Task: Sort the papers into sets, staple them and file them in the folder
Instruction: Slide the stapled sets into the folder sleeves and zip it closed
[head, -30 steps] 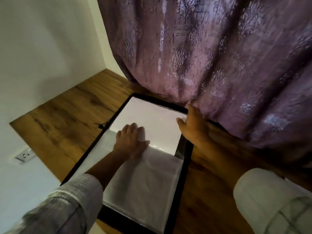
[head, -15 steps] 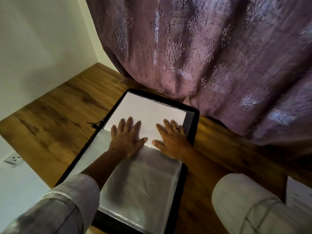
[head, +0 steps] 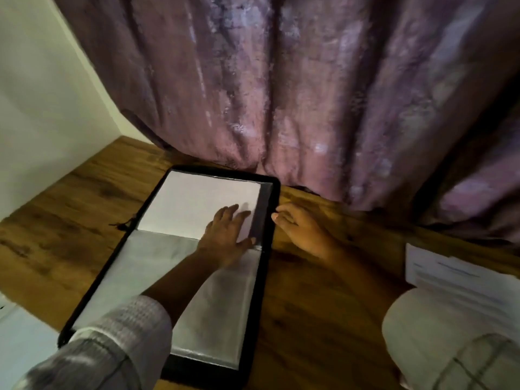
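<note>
A black-edged folder point(head: 270, 249) lies open on the wooden table, with clear plastic sleeves inside. A white sheet of paper point(head: 202, 204) sticks halfway out of the sleeve's far end. My left hand point(head: 229, 235) lies flat with spread fingers on the sheet's right part and the sleeve opening. My right hand point(head: 301, 229) rests on the table just beside the folder's right edge, fingers loosely bent and touching the rim, holding nothing. More printed papers point(head: 461, 280) lie at the right edge of the view.
A purple patterned curtain point(head: 309, 94) hangs down onto the table right behind the folder. A white wall point(head: 42, 94) borders the table on the left. A black tie string point(head: 122, 225) sticks out from the folder's left edge. Wooden tabletop point(head: 323, 319) shows between folder and papers.
My right hand has come off the paper and moved right, past the folder's edge. My left hand has slid right along the sheet. The view has shifted, bringing the printed papers in.
</note>
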